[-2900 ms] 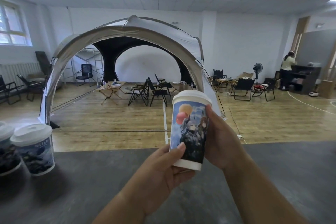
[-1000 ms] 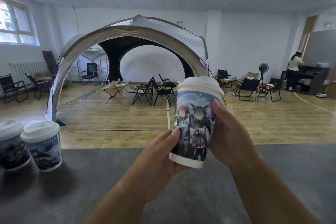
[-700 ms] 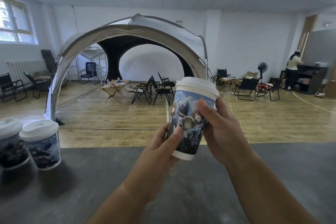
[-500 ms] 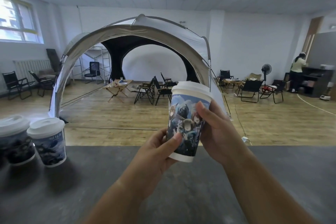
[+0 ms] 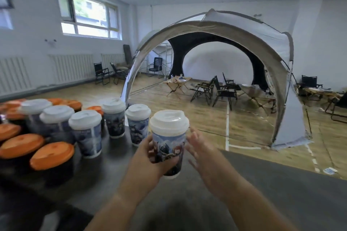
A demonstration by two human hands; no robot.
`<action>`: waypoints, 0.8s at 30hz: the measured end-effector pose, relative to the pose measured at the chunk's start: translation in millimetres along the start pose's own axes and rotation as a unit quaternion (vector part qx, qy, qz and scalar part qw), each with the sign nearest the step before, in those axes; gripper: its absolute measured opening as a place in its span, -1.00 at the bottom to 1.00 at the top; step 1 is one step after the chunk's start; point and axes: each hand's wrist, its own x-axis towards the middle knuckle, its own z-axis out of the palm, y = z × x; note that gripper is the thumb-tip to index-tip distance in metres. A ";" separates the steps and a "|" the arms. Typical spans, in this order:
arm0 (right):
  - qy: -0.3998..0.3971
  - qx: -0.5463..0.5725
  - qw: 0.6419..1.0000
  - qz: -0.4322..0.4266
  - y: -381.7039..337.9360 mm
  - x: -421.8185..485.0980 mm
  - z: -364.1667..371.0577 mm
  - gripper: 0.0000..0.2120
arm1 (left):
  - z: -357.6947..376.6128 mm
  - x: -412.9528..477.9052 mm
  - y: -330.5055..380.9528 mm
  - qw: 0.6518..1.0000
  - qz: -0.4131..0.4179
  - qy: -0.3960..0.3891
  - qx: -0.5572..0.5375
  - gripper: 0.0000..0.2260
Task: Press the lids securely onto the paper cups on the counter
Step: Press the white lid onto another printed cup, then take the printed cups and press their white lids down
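Compared with half a second ago, the cup (image 5: 169, 148) is held by the left hand (image 5: 150, 157) alone, fingers curled round its lower half; the right hand (image 5: 199, 150) has been taken off and is just beside it, fingers spread wide. The cup is upright, printed with a picture and closed by a white lid (image 5: 169, 122). Whether its base touches the dark tabletop (image 5: 262, 193) cannot be told. More lidded cups (image 5: 85, 133) and orange-lidded pots (image 5: 51, 155) have come into view at the left. A tent (image 5: 225, 30) and folding chairs (image 5: 223, 90) are seen behind.
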 end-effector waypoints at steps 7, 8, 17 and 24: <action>-0.041 0.151 0.976 0.151 51.3 71.4 79.9 -0.47 | -76.1 40.2 -51.0 0.989 -0.023 0.128 0.074 -0.35; -0.039 0.155 0.977 0.145 54.6 82.5 90.2 -0.45 | -82.8 46.0 -55.0 0.987 -0.021 0.137 0.081 -0.34; -0.018 0.198 0.967 0.157 87.8 125.4 127.4 -0.34 | -103.7 63.0 -88.3 0.978 -0.038 0.176 0.107 -0.27; 0.017 0.187 0.971 0.148 89.2 117.0 107.9 -0.27 | -79.6 32.1 -79.9 0.950 -0.074 0.267 0.142 -0.04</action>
